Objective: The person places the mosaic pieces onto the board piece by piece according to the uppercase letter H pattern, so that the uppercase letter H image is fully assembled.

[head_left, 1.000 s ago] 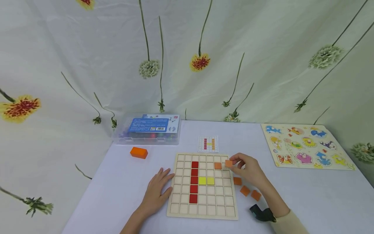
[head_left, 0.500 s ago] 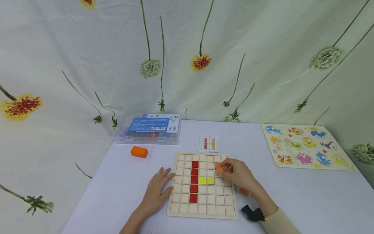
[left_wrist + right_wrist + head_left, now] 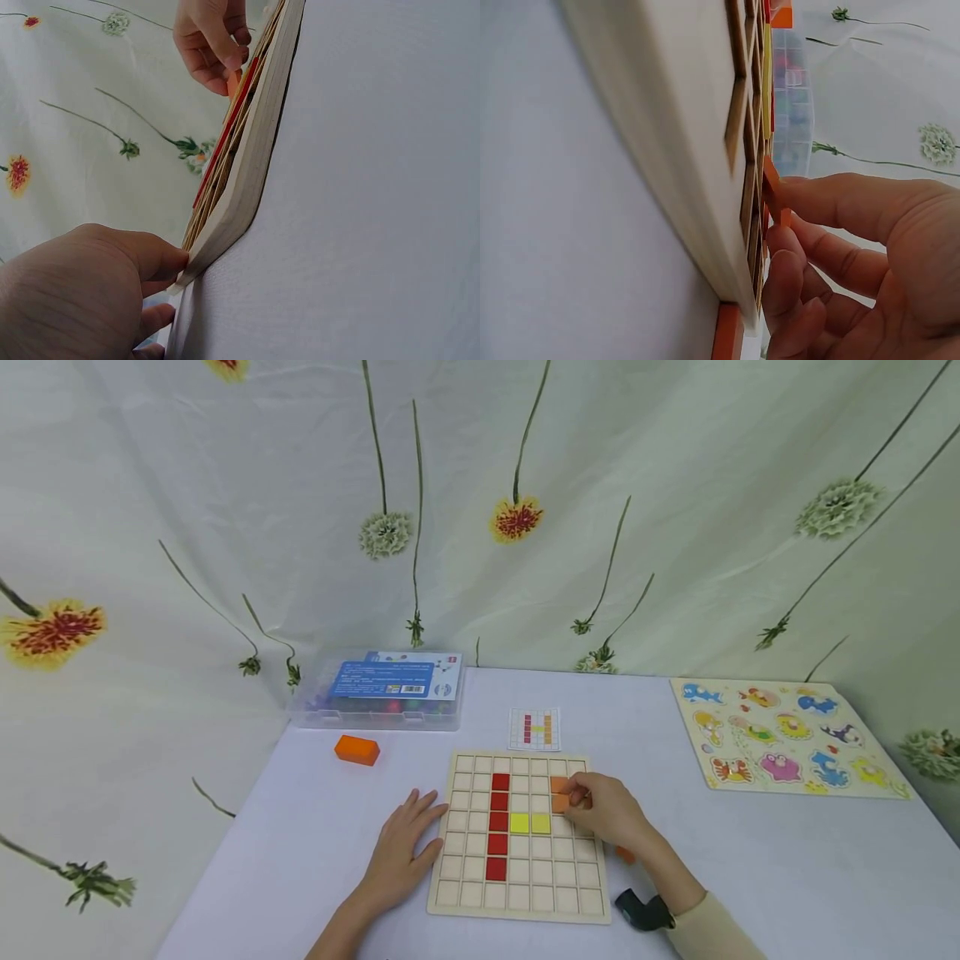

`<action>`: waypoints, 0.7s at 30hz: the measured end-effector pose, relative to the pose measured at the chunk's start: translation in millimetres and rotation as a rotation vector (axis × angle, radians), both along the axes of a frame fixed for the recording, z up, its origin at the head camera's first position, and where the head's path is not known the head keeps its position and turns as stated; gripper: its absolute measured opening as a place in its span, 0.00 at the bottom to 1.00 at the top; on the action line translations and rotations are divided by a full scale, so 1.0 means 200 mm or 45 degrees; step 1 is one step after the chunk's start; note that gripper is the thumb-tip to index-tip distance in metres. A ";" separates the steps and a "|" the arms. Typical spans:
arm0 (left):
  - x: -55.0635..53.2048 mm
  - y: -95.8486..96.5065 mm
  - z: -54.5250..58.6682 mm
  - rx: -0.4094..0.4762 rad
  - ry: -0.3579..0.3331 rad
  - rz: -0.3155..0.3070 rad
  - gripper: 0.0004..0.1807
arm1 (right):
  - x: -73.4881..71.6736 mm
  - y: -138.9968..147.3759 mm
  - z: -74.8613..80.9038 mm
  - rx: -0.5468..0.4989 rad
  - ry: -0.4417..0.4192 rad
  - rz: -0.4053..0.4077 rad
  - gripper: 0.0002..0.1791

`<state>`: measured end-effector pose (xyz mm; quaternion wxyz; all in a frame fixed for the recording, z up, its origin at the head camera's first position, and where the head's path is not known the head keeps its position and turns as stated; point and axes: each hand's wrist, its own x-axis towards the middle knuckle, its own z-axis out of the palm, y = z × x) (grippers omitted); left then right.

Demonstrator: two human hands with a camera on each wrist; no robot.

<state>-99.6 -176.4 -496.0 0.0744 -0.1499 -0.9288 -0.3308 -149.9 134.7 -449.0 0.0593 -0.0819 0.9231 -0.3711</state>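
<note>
A wooden grid board (image 3: 520,902) lies on the table with a column of red square tiles (image 3: 498,822) and two yellow tiles (image 3: 529,823) in its cells. My right hand (image 3: 609,808) pinches an orange square tile (image 3: 560,803) between thumb and fingers. In the right wrist view that orange tile (image 3: 775,193) is tilted against the grid. Just above it on the board sits another orange tile (image 3: 558,784), partly covered by the fingers. My left hand (image 3: 401,852) rests at the board's left edge with fingers spread, its thumb touching the rim.
Right of the board, a loose orange tile (image 3: 626,855) shows partly under my right forearm. A pattern card (image 3: 535,729) lies behind the board. Farther off are an orange block (image 3: 357,751), a clear plastic case (image 3: 382,718) and a sea-animal puzzle board (image 3: 791,735).
My right hand has carried the orange tile left and down from the board's right edge to the cell below the other orange tile. My left hand has stayed put.
</note>
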 end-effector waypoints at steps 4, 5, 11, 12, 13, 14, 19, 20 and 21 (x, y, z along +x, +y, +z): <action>0.00 0.00 0.00 0.000 0.012 0.006 0.25 | 0.00 0.00 0.00 -0.020 -0.017 -0.003 0.09; 0.00 0.00 0.00 -0.001 0.018 0.008 0.25 | 0.00 0.00 0.00 -0.025 -0.021 0.000 0.10; 0.01 0.00 0.00 0.010 0.033 0.001 0.26 | 0.02 0.04 0.07 -0.070 0.016 0.008 0.11; 0.01 0.00 0.00 0.010 0.032 -0.001 0.26 | 0.02 0.05 0.09 -0.083 0.034 0.009 0.11; 0.01 0.00 0.00 0.007 0.033 -0.003 0.26 | 0.03 0.07 0.11 -0.096 0.051 0.009 0.12; 0.01 0.00 0.00 0.007 0.030 -0.002 0.26 | 0.04 0.09 0.13 -0.108 0.073 0.013 0.13; 0.01 0.01 0.00 0.018 -0.012 0.008 0.25 | 0.08 0.20 0.19 -0.109 0.196 0.003 0.15; 0.01 0.01 0.00 0.021 -0.024 0.011 0.25 | 0.09 0.22 0.20 -0.102 0.218 -0.006 0.15; 0.01 0.01 0.00 0.023 -0.032 0.011 0.25 | 0.10 0.24 0.20 -0.095 0.236 -0.015 0.16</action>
